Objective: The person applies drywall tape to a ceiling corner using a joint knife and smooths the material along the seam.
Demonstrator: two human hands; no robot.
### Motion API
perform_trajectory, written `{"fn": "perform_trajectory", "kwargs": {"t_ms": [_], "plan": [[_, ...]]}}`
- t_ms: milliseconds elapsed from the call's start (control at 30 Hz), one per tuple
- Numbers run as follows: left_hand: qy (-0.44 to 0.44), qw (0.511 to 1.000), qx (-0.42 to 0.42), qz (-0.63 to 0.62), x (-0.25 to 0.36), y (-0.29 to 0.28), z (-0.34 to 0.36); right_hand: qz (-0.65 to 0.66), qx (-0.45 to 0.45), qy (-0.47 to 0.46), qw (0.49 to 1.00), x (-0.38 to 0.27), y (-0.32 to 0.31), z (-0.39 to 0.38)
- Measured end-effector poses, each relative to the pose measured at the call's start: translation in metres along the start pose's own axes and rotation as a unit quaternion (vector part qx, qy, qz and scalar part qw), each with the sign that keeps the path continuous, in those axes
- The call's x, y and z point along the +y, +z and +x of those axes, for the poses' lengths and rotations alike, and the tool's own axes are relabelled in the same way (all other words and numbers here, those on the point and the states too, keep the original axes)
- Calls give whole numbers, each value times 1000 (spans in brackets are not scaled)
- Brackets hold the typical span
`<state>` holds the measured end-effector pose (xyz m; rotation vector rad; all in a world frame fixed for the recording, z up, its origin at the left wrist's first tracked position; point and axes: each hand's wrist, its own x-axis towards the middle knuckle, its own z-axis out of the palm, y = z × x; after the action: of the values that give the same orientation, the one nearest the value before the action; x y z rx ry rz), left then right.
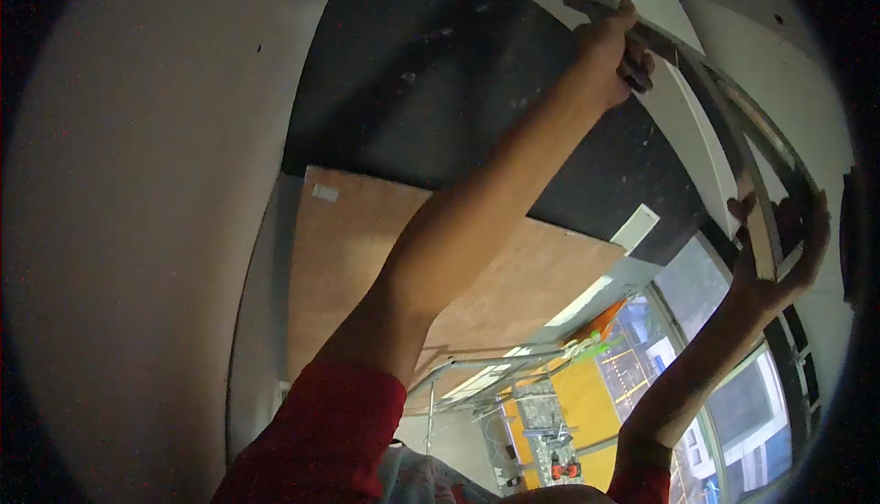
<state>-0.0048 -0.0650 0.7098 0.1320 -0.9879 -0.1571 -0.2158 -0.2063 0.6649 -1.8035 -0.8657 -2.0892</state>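
Both my arms, in red sleeves, are raised toward the upper right, along the edge of a pale curved surface. My left hand (pixel 616 53) is closed round a long narrow strip (pixel 662 44) that looks like wood, thumb on its upper side. A small dark piece shows under the fingers; I cannot tell if it belongs to the strip. Lower at the right, my right hand (pixel 790 252) grips the strip near its pale, squared-off end (pixel 761 234), fingers partly in shadow. The strip looks bent by the lens.
A black panel (pixel 394 92) and a brown board (pixel 353 247) lie behind my left arm. A pale surface (pixel 156 211) fills the left side. Beyond are a metal rail (pixel 495 357), a red and black power tool (pixel 566 471) on a speckled plank, and windows (pixel 747 403).
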Motion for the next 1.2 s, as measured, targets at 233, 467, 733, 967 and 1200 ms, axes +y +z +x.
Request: {"fn": "perform_trajectory", "kwargs": {"t_ms": [233, 467, 733, 967, 1200], "plan": [[0, 999, 12, 45, 11, -7, -22, -5, 0, -64, 998, -8, 8, -13], [-25, 999, 24, 38, 10, -3, -21, 120, 22, -15, 992, -23, 9, -21], [-1, 999, -15, 47, 12, -11, -23, 269, -35, 61, 961, -20, 1, -20], [-28, 999, 30, 0, 5, -2, -19, -253, -8, -227, 941, -7, -9, -13], [0, 998, -28, -59, -1, 4, -12, 50, 4, -9, 999, 13, -17, 3]]}}
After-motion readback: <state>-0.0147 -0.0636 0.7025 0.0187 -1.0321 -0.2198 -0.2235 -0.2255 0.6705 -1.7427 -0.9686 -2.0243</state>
